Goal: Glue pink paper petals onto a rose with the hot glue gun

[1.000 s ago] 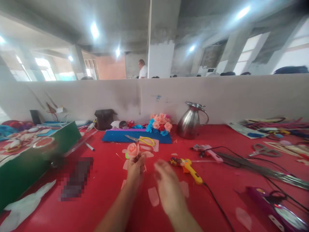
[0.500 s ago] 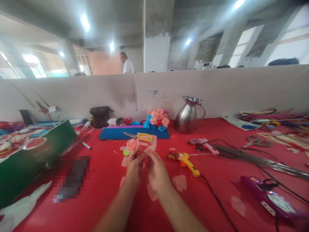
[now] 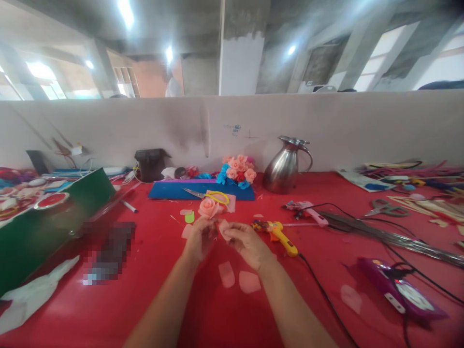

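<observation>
A pink paper rose (image 3: 208, 208) stands up out of my left hand (image 3: 201, 237), whose fingers are closed around its base. My right hand (image 3: 244, 240) pinches a loose pink petal (image 3: 225, 229) just right of the rose, between thumb and fingers. The two hands are close together over the red table (image 3: 159, 309). Below them lie more cut petals (image 3: 250, 282). A yellow glue gun (image 3: 284, 239) rests to the right of my right hand. Behind the rose, yellow-handled scissors (image 3: 216, 196) lie partly on a blue board (image 3: 170, 190).
A bunch of pink, red and blue flowers (image 3: 237, 170) and a steel jug (image 3: 282, 166) stand at the back. To the right are a pink glue gun (image 3: 311, 215), grey scissors (image 3: 386, 208) and a purple power strip (image 3: 398, 290) with cables. A green box (image 3: 39, 241) stands left.
The petal in my right hand now shows apart from the rose, and my right hand has shifted slightly right. The rose sits a little further right and higher. The view has tilted down.
</observation>
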`<action>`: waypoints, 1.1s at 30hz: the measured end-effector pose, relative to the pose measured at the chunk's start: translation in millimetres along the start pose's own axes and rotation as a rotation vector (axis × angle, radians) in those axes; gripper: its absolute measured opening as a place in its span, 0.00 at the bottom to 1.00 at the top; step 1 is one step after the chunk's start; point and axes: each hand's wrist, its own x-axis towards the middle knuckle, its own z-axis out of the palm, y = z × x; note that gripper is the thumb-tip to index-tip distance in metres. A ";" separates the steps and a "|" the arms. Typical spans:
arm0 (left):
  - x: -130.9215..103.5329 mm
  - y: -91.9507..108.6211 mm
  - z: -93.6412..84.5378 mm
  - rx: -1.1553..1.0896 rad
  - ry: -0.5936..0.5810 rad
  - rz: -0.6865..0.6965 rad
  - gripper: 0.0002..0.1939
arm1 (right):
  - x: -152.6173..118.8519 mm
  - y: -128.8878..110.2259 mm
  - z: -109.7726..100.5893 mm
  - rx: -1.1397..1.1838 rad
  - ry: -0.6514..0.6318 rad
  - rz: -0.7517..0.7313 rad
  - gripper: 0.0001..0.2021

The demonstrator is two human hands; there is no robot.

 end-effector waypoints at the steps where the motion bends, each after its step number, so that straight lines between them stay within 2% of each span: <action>1: 0.6 0.4 -0.9 0.010 -0.005 0.009 0.10 | 0.2 -0.2 0.0 -0.019 0.001 -0.001 0.03; 7: 3.7 0.1 -5.5 0.012 0.005 0.076 0.06 | 1.0 -1.8 0.8 -0.127 0.090 -0.029 0.05; 13: 5.5 -2.3 -2.5 0.044 0.129 0.208 0.11 | 2.6 -5.8 -1.7 -0.115 0.244 -0.142 0.08; 18: 8.6 -5.6 -3.6 0.062 0.092 0.251 0.12 | 3.5 -8.7 -7.2 -0.162 0.362 -0.268 0.09; 20: 9.2 -6.5 -3.7 0.060 0.060 0.247 0.11 | 1.6 -10.2 -4.6 -0.185 0.346 -0.309 0.09; 23: 9.0 -7.9 -3.0 0.090 0.055 0.242 0.12 | -4.4 -14.3 5.2 -0.150 0.276 -0.295 0.09; 28: 8.0 -11.9 -2.8 0.123 0.063 0.243 0.12 | -10.6 -20.4 20.6 -0.015 0.154 -0.131 0.10; 33: 4.2 -12.3 -1.8 0.207 0.009 0.260 0.11 | -5.5 -17.5 22.9 0.027 0.046 -0.026 0.08</action>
